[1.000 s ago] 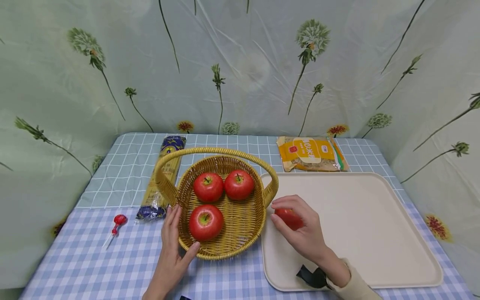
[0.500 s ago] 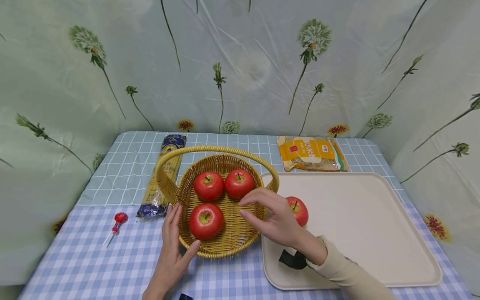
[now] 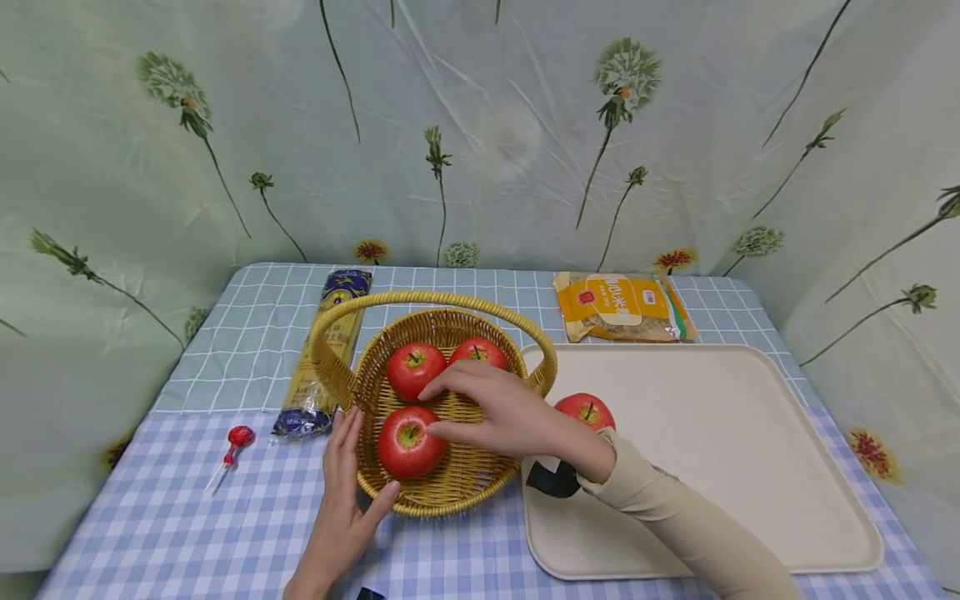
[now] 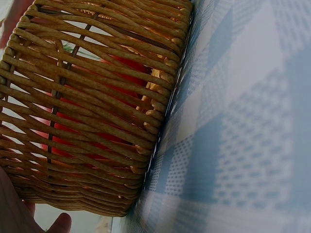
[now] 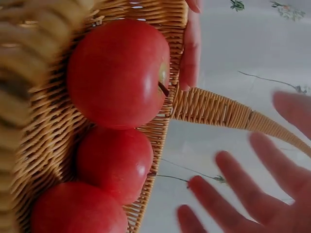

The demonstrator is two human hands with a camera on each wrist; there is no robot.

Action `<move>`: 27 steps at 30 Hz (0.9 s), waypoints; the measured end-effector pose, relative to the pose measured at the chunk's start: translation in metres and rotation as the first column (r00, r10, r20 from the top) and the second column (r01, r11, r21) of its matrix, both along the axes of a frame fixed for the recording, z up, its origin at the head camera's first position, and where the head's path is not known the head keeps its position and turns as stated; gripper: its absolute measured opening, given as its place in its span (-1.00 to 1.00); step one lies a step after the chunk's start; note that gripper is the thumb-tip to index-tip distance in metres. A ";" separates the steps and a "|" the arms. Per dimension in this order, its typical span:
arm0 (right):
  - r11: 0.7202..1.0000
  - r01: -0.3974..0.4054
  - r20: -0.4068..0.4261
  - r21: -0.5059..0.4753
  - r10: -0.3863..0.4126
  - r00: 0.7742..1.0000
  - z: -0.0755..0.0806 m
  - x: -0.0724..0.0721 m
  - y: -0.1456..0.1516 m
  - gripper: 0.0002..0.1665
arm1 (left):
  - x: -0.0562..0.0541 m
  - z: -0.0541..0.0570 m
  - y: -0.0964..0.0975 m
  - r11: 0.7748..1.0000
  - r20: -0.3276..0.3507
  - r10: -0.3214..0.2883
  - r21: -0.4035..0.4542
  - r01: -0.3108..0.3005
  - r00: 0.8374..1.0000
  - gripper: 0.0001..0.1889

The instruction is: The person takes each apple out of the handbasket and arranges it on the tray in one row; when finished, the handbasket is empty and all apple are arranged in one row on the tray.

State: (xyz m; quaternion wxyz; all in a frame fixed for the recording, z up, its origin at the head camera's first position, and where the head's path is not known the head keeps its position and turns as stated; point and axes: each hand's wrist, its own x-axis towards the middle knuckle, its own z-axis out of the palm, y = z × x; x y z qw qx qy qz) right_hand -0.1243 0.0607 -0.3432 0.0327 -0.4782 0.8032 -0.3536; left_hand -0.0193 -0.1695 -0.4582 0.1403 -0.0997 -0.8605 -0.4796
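A yellow wicker basket (image 3: 450, 508) with a tall handle stands on the checked cloth, holding three red apples. The front apple (image 3: 412, 446) lies alone, with two others behind it, a back left apple (image 3: 414, 372) and a back right apple (image 3: 477, 350) partly hidden by my hand. My left hand (image 3: 343, 500) rests against the basket's left side, fingers stretched along the wall and thumb at the front rim. Over the basket hovers my right hand (image 3: 498, 412), fingers spread and empty, near the front apple. A fourth apple (image 3: 587, 408) sits on the beige tray, partly covered by my right forearm.
The beige tray (image 3: 720, 467) lies right of the basket, close to its rim. Behind it is an orange food packet (image 3: 624, 307). A spaghetti pack (image 3: 322, 358) lies left of the basket, and a red lollipop (image 3: 240, 437) farther left.
My right hand has let go of the apple on the tray and moved left, past the basket's right rim, to above the apples inside. The left hand stays put.
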 end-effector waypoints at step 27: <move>0.864 -0.204 0.167 0.460 0.141 0.976 -0.014 -0.031 -0.042 -0.24 | 0.001 -0.002 0.001 1.000 -0.022 0.011 -0.016 -0.012 1.000 -0.06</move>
